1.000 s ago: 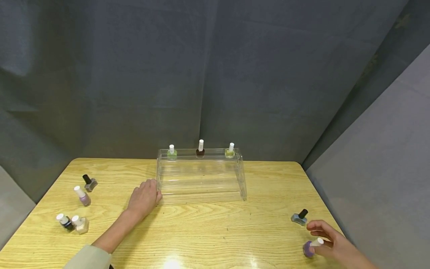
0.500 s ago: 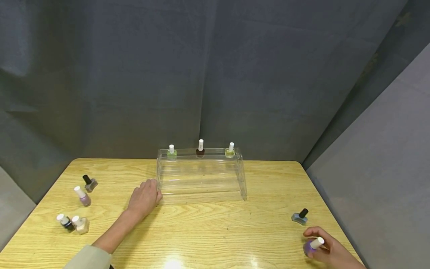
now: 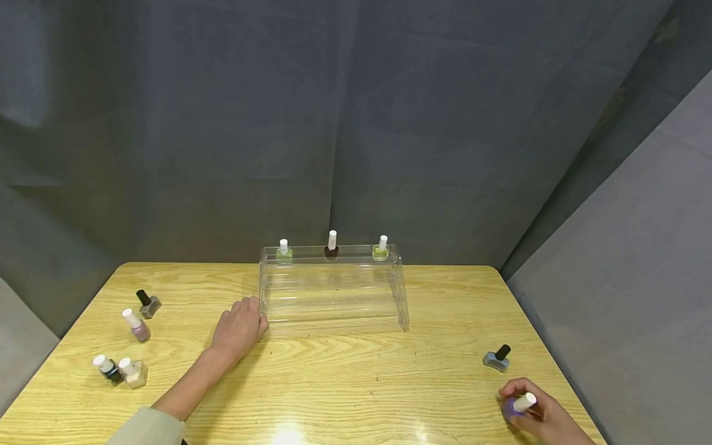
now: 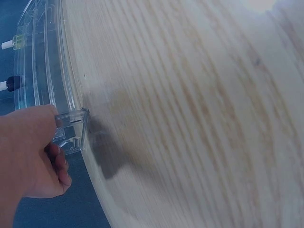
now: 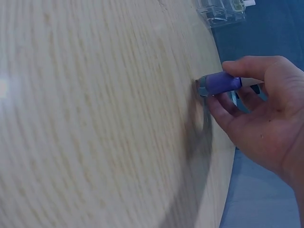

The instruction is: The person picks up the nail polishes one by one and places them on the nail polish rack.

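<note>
As left hand (image 3: 238, 327) seemingly grips rack (image 3: 334, 303) | right hand (image 3: 547, 419) holds purple bottle (image 5: 221, 83)

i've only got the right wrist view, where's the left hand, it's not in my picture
Observer: The left hand is touching the left front corner of the clear rack.
Operator: ok what's on top of it, i only catch one white cap
Observer: Three in a row, left to right: a green bottle, a dark red bottle and a yellow bottle.
Operator: anything over on the left side of the table
Observer: Four more: a grey bottle, a lilac bottle, a black bottle and a cream bottle.
</note>
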Demonstrator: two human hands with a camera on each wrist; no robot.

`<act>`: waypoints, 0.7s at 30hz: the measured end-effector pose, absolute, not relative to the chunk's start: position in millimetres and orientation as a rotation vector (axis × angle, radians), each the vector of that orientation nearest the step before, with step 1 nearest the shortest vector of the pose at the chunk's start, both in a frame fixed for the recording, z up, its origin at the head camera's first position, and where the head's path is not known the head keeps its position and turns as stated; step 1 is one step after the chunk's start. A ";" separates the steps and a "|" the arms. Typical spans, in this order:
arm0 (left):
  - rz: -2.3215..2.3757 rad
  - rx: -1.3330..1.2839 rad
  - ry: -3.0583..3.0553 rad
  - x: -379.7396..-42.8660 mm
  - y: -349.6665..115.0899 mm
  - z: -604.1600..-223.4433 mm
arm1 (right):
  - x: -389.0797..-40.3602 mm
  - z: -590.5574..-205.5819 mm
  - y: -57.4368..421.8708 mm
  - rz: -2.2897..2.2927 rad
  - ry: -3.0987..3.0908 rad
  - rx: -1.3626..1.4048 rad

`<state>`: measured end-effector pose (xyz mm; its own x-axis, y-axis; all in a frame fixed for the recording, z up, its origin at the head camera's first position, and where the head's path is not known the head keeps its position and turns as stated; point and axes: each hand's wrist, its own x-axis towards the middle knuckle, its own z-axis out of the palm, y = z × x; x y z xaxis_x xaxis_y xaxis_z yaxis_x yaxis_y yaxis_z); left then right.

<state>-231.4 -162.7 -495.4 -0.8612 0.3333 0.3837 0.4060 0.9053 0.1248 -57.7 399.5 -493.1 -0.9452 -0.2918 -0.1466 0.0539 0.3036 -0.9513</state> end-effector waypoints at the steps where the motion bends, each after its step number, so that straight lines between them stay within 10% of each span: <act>1: -0.287 -0.546 -2.710 -231.6 -162.7 -495.6 | -57.4 -493.5 399.1 -1.696 2.286 -0.212; 21: -0.304 -0.536 -2.718 -230.5 -162.6 -495.5 | -47.5 -509.4 386.4 -1.852 2.557 0.062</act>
<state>-230.5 -162.6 -495.5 -0.8660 0.3258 0.3792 0.4017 0.9051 0.1396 -47.5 386.4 -509.4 -0.9991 0.0415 -0.0101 0.0225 0.3111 -0.9501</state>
